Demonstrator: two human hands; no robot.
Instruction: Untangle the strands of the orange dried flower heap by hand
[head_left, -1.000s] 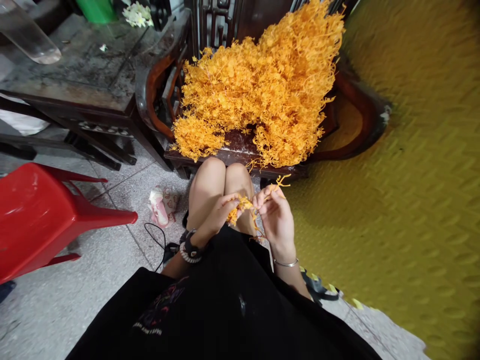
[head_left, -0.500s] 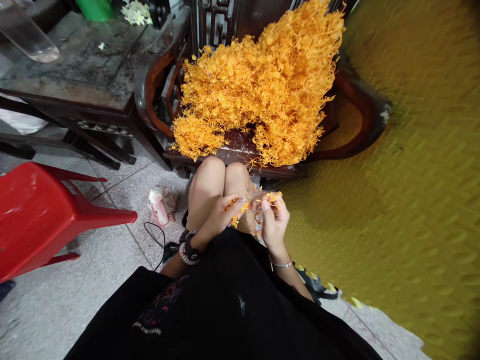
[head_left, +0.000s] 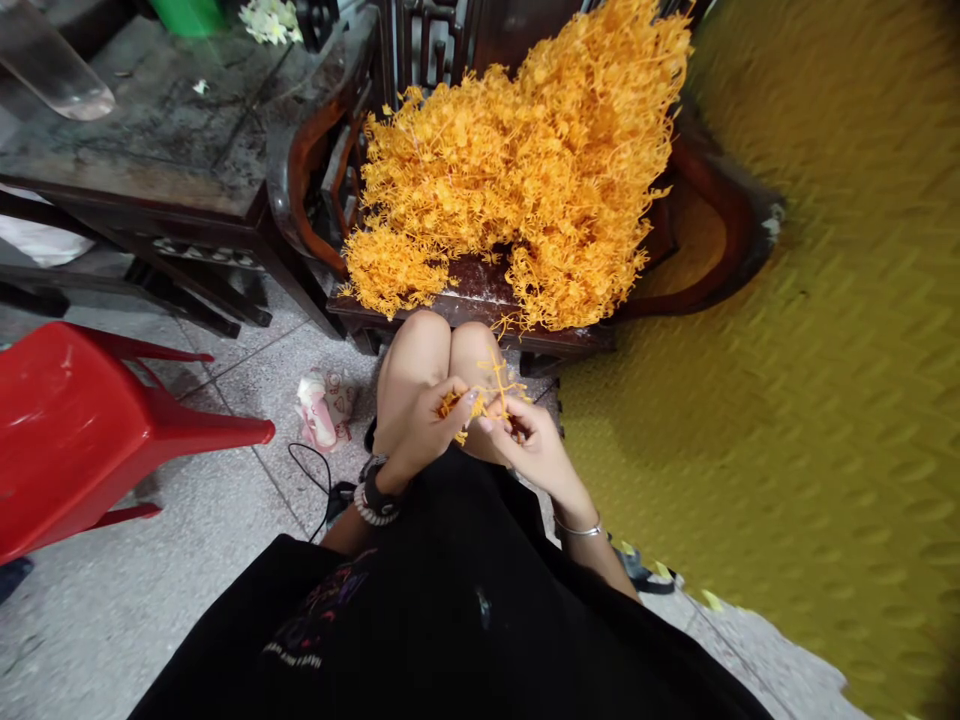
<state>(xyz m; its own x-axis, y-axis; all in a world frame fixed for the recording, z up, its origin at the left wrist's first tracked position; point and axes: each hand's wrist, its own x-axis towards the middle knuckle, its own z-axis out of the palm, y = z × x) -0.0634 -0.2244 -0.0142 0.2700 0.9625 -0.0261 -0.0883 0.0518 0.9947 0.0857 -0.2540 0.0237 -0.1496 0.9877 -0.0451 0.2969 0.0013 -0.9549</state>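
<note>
Over my lap, my left hand (head_left: 426, 432) is closed around a small bunch of orange sprigs (head_left: 448, 405), thin and branching. Close beside it, my right hand (head_left: 534, 445) pinches a single orange sprig (head_left: 501, 376) whose thin branches stick up past the fingertips. The fingertips of both hands nearly meet; whether they touch is hard to tell. Beyond my knees, a big heap of the same orange sprigs (head_left: 525, 170) covers much of a dark wooden chair (head_left: 480, 283), with a smaller clump (head_left: 394, 272) at its left front.
A red plastic stool (head_left: 82, 430) stands at the left. Behind it is a dark wooden table (head_left: 187, 150) bearing a clear container (head_left: 56, 70), a green container (head_left: 191, 15) and pale flowers (head_left: 271, 22). A pink-and-white item (head_left: 322, 412) lies on the floor. Yellow textured matting (head_left: 787, 420) fills the right.
My right hand has moved left toward my left hand, and its sprig now stands up between the two hands. My left hand has shifted slightly left, still holding its bunch.
</note>
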